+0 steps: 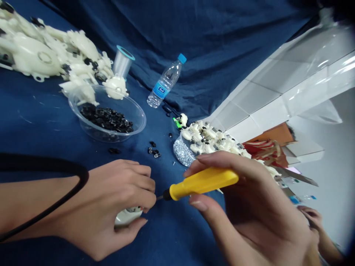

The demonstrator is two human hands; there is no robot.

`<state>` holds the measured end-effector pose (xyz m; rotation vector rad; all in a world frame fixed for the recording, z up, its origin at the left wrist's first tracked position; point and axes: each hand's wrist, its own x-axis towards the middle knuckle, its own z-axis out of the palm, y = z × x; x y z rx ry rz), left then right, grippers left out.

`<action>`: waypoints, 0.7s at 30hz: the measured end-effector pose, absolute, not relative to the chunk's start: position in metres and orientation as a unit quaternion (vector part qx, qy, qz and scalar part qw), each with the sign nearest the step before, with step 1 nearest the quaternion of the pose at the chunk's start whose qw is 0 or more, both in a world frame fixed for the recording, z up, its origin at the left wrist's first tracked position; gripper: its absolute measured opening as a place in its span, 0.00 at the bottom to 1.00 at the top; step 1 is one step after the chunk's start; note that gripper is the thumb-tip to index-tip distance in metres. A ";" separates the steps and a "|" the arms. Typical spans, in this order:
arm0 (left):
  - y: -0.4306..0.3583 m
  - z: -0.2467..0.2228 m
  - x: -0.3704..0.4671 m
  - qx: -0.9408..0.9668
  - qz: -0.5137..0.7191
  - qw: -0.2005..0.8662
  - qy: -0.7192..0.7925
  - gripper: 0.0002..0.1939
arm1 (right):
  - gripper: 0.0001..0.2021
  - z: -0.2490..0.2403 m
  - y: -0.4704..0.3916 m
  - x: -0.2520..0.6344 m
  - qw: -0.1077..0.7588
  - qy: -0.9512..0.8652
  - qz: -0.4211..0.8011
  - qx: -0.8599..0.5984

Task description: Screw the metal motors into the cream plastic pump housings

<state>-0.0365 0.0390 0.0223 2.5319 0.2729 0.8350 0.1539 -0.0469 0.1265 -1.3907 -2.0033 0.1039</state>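
My left hand (119,199) is closed around a small white plastic part (128,217), and most of that part is hidden under the fingers. A screwdriver with a yellow handle (205,182) is held between the thumb and fingers of my right hand (257,210). Its thin shaft points left and reaches the fingers of my left hand; the tip is hidden there. Beyond my hands, a clear bowl (181,149) of small silver screws stands on the blue cloth. Several small black pieces (154,150) lie loose on the cloth in front of my left hand.
A clear plastic tub (141,120) with black pieces stands at the left. White plastic bodies (36,55) pile up behind it, near a spool (122,62). A water bottle (163,85) stands farther back. More white parts (216,136) lie right. Another person's hand (312,216) shows at far right.
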 end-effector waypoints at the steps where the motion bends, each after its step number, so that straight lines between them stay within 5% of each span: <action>1: 0.039 0.023 -0.036 0.919 0.292 0.246 0.100 0.08 | 0.19 0.133 -0.049 0.156 0.311 -0.772 0.026 -0.553; 8: 0.042 0.025 -0.033 0.920 0.271 0.269 0.093 0.11 | 0.07 0.163 -0.041 0.162 0.191 -0.811 -0.026 -0.552; 12: 0.042 0.024 -0.034 0.924 0.267 0.259 0.091 0.11 | 0.03 0.188 -0.025 0.152 0.042 -0.861 -0.001 -0.507; 16: 0.043 0.024 -0.034 0.927 0.266 0.250 0.082 0.11 | 0.07 0.205 -0.013 0.141 -0.105 -0.880 0.048 -0.460; 21: 0.044 0.022 -0.035 0.933 0.264 0.228 0.085 0.09 | 0.09 0.202 -0.012 0.143 -0.160 -0.896 0.041 -0.411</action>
